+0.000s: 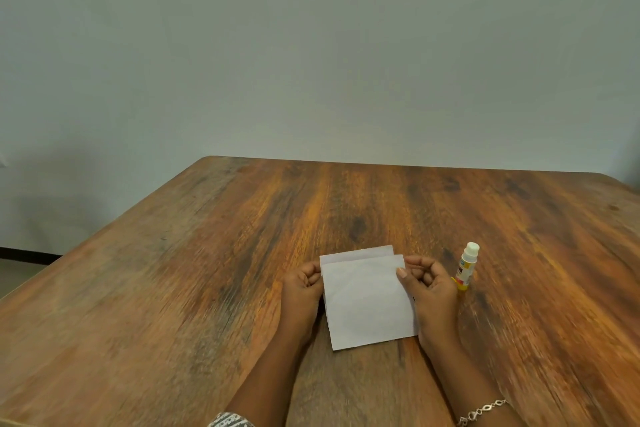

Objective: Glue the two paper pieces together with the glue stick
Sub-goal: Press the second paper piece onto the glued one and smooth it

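Two white paper pieces lie stacked on the wooden table [173, 270]. The upper paper [369, 302] covers most of the lower paper [356, 253], whose far strip shows beyond it. My left hand [303, 291] pinches the upper paper's left edge near its far corner. My right hand [431, 291] pinches the right edge, thumb on top of the sheet. A glue stick [467, 265], yellow and white with a white cap, stands upright just to the right of my right hand.
A plain grey wall rises behind the table's far edge [381, 163]. The table's left edge [86, 239] runs diagonally, with floor beyond it. I wear a bracelet [481, 411] on the right wrist.
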Tool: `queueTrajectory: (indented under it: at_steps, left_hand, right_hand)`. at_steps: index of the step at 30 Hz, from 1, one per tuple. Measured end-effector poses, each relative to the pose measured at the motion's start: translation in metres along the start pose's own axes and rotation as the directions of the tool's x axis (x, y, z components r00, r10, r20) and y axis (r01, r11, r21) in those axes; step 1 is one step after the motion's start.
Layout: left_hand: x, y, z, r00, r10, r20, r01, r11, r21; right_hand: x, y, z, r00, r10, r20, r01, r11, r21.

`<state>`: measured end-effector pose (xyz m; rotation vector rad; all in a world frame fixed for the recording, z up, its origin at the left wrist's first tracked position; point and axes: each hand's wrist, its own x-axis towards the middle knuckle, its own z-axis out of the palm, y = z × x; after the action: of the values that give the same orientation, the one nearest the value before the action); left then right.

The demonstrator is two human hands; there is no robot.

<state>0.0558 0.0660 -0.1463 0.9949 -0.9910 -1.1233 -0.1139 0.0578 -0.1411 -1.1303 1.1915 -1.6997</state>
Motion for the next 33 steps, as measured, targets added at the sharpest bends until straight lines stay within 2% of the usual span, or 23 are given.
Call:
queueTrajectory:
  at_steps: [33]
  left_hand:
    - [-0.002, 0.004, 0.000, 0.999, 0.003, 0.054, -0.005, 0.999, 0.037]
  right_hand:
    - [0.005, 0.012, 0.002, 0.999, 0.000, -0.052, 0.001, 1.000, 0.016]
